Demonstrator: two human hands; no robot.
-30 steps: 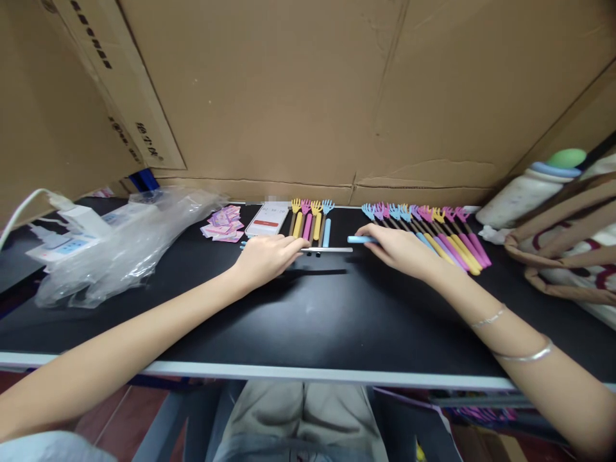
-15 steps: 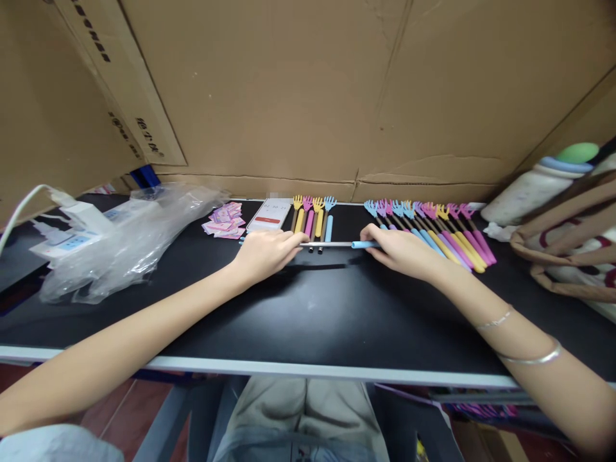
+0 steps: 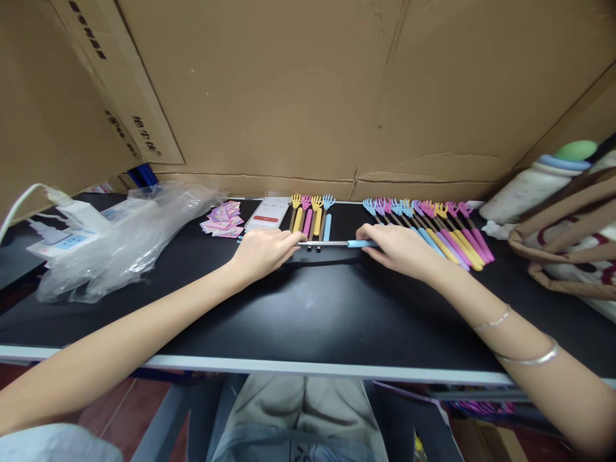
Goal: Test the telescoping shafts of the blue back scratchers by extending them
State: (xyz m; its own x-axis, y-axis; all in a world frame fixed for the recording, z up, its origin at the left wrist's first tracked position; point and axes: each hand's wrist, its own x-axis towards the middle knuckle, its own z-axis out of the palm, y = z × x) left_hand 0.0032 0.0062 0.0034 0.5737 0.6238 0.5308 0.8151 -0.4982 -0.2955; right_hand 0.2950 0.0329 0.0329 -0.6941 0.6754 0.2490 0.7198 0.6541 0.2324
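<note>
Both my hands hold one telescopic back scratcher (image 3: pixel 332 244) crosswise just above the black table (image 3: pixel 308 308). My left hand (image 3: pixel 264 251) is closed round its left end, where a bit of blue claw shows past my knuckles. Closed on its blue handle is my right hand (image 3: pixel 399 249). The bare metal rod runs between them. Behind it lies a short row of collapsed scratchers (image 3: pixel 311 218) with yellow, pink and blue handles. A longer fanned row of scratchers (image 3: pixel 433 228) lies right of my right hand.
A phone (image 3: pixel 267 214) and a pile of pink cards (image 3: pixel 222 221) lie at the back left. Farther left are a crumpled plastic bag (image 3: pixel 125 237) and a white power strip (image 3: pixel 67 237). A bottle (image 3: pixel 529 186) and a brown bag (image 3: pixel 568 250) stand right. Cardboard walls the back.
The blue handle, apart from the rod a second ago, now sits on the rod's right end. My right hand has pushed slightly leftward, shortening the bare rod. The left hand stays put.
</note>
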